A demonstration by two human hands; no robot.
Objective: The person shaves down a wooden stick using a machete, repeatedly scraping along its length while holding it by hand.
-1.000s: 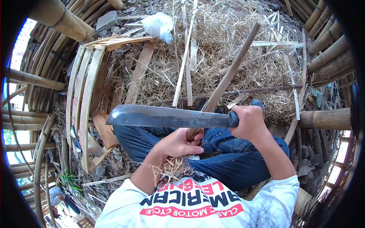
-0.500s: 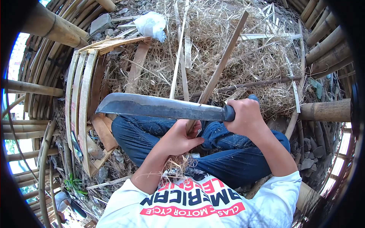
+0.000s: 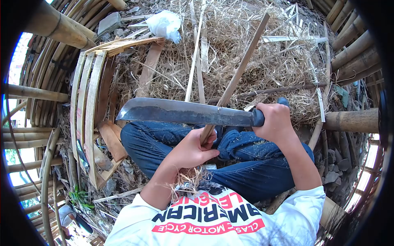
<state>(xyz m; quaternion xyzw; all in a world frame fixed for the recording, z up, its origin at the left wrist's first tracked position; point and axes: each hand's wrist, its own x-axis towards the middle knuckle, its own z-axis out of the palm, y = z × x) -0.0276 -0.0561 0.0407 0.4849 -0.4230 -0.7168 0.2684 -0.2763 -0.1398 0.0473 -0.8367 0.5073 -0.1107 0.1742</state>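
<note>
My right hand [image 3: 274, 123] is closed round the dark handle of a machete [image 3: 184, 112], whose broad blade points left across my lap. The blade lies over a long bamboo strip [image 3: 245, 61], hiding a short part of it. Lower down, my left hand [image 3: 195, 149] grips the near end of that strip, thumb to the right. From there the strip slants up and away to the right. Thin curled shavings [image 3: 192, 180] cling near my left wrist and on my shirt. Beneath the blade are my crossed legs in blue jeans [image 3: 160, 143].
A slatted wooden crate [image 3: 88, 110] stands on its side at left, with wood blocks [image 3: 113, 141] beside it. Ahead lies a heap of shavings [image 3: 279, 61], with a white plastic bag [image 3: 164, 24] behind the crate. Bamboo poles [image 3: 351, 120] surround me.
My right hand has drawn the machete to the right, and its tip has shifted right too. My left hand and the bamboo strip have hardly moved.
</note>
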